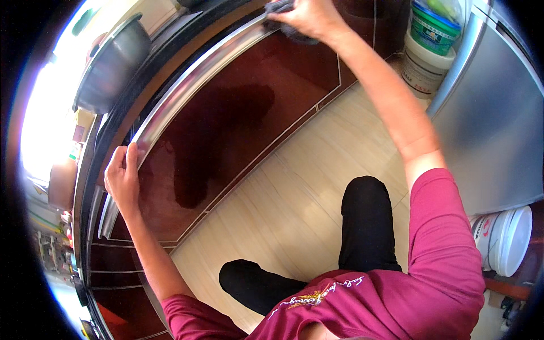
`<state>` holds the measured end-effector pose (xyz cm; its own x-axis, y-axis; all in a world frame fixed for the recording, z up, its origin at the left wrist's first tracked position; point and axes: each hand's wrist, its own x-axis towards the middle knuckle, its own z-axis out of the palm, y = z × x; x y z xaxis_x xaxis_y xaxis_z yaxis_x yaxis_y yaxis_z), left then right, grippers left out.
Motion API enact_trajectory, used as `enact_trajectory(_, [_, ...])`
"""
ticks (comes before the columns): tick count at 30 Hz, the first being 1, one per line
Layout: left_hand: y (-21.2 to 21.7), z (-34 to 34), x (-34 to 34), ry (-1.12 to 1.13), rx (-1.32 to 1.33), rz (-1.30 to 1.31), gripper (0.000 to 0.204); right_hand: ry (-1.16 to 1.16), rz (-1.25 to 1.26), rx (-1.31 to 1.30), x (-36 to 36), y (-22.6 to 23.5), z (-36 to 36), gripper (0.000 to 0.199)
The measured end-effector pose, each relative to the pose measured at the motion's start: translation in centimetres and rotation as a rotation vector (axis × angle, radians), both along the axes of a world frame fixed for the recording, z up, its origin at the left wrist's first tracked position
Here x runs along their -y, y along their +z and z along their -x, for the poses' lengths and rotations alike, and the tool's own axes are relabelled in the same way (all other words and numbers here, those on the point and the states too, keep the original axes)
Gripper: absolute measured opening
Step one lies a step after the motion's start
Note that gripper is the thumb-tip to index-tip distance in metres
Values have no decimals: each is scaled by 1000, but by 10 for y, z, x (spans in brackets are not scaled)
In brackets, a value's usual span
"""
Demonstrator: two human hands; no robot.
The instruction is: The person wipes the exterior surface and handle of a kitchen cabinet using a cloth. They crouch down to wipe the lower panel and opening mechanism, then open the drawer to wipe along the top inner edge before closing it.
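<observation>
A wide, glossy dark red drawer front (294,68) with a silver metal trim (187,85) along its top edge stands out a little from the counter. My left hand (122,178) grips the trim near its left end, fingers curled and thumb along the edge. At the far right end, my right hand (317,20) presses a dark grey cloth (298,37) against the trim; part of the cloth is hidden under the fingers. Darker patches that look like reflections lie across the red panel.
A large metal pot (116,65) stands on the black countertop (161,59). Stacked buckets (428,65) stand by a silver fridge (493,107) at right. Another white bucket (504,238) lies near my right side. My knees are over the tiled floor (272,209).
</observation>
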<state>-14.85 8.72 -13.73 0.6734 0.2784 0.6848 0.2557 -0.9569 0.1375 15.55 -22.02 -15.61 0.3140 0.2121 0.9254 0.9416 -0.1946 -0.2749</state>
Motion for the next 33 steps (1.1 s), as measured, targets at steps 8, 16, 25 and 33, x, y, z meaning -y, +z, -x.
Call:
enact_trajectory(8, [0, 2, -6, -59, -26, 37, 42, 46, 8, 141, -23, 1, 20, 16])
enact_trajectory(16, [1, 3, -2, -27, -24, 21, 42, 71, -58, 138, -26, -2, 31, 13])
enact_trajectory(25, [0, 6, 0, -47, -22, 20, 41, 3, -54, 26, -10, -2, 18, 17])
enact_trajectory(33, [0, 6, -2, -45, -21, 26, 41, -71, -24, 61, -6, -1, 17, 17])
